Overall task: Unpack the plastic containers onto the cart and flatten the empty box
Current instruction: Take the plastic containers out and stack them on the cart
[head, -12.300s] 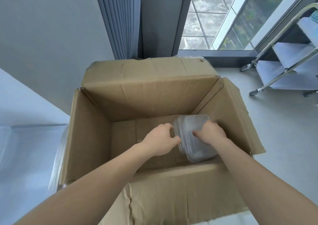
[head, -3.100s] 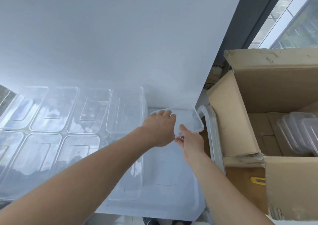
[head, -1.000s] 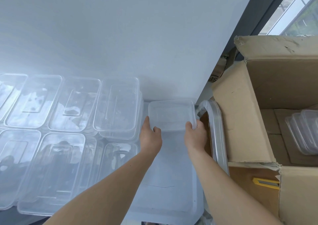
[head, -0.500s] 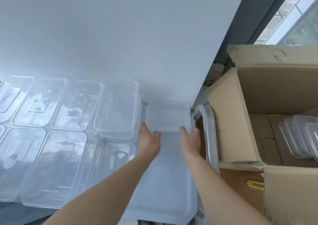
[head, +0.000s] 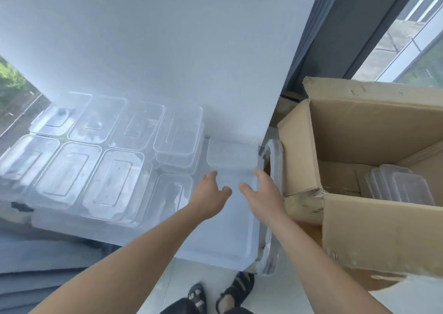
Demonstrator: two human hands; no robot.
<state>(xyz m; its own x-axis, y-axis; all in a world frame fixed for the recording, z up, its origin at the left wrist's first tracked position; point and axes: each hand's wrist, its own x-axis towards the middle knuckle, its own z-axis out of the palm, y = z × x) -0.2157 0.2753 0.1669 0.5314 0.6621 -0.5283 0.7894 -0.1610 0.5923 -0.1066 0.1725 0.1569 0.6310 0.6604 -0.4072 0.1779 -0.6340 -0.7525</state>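
A small clear plastic container [head: 231,155] lies on the white cart top [head: 223,237] at its far right corner, against the wall. My left hand [head: 209,193] and my right hand [head: 261,191] hover just in front of it with relaxed, spread fingers and hold nothing. Several larger clear containers [head: 100,155] stand in two rows on the left of the cart, some stacked. The open cardboard box [head: 374,227] stands to the right of the cart, with a few clear containers [head: 398,186] leaning on edge inside it.
The cart's clear-wrapped handle [head: 273,193] runs between the cart top and the box. A white wall rises right behind the cart. A dark curtain and a window [head: 412,37] are behind the box. My sandalled feet [head: 223,294] stand on the floor below.
Both hands have let go of the small container and drawn back a little toward me. The container stays where it was set, at the cart's far right corner.
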